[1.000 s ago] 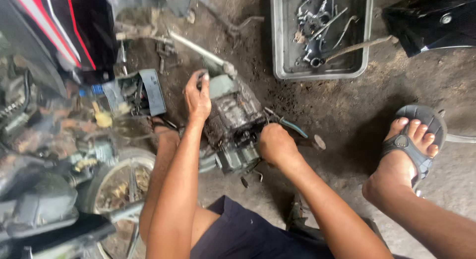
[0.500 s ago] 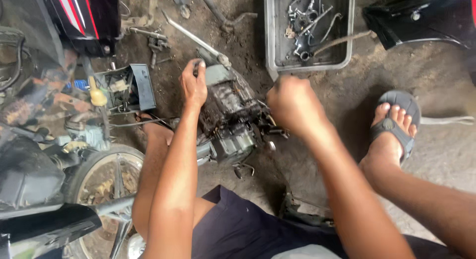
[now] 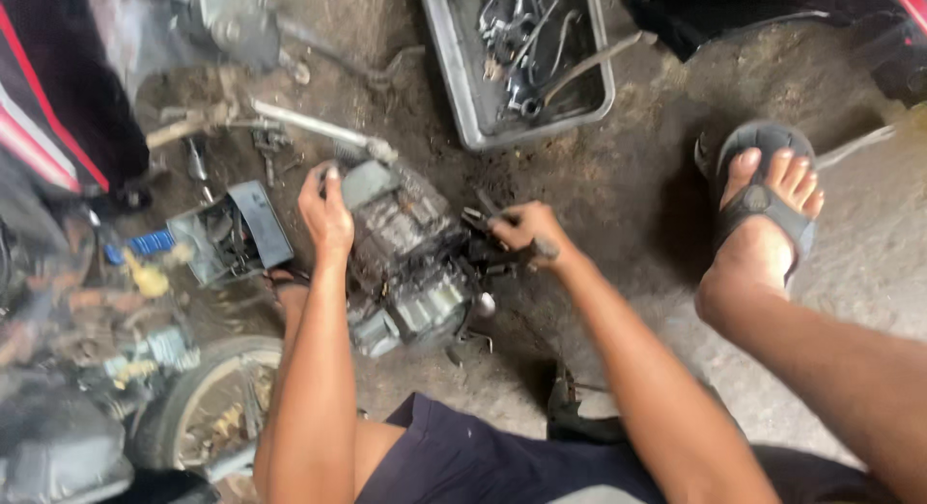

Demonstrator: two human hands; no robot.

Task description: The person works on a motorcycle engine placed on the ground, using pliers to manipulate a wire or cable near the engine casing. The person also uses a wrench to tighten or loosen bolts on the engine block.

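A greasy grey engine block [image 3: 410, 263] lies on the dirt floor between my knees. My left hand [image 3: 325, 212] grips its upper left corner and holds it steady. My right hand [image 3: 526, 232] is closed around a dark-handled tool [image 3: 483, 217] that looks like pliers, its tip at the engine's right side. My right foot in a black sandal [image 3: 763, 200] rests on the floor to the right.
A grey metal tray [image 3: 463, 98] with several wrenches and tools stands beyond the engine. A small open box of parts [image 3: 232, 236] sits left of it, a long metal bar [image 3: 309, 126] behind. A wheel [image 3: 208, 407] and motorcycle parts crowd the left side.
My right hand lifted away from the engine, then came back down to its right side, now holding the tool. My left hand stayed on the engine. The camera shifted.
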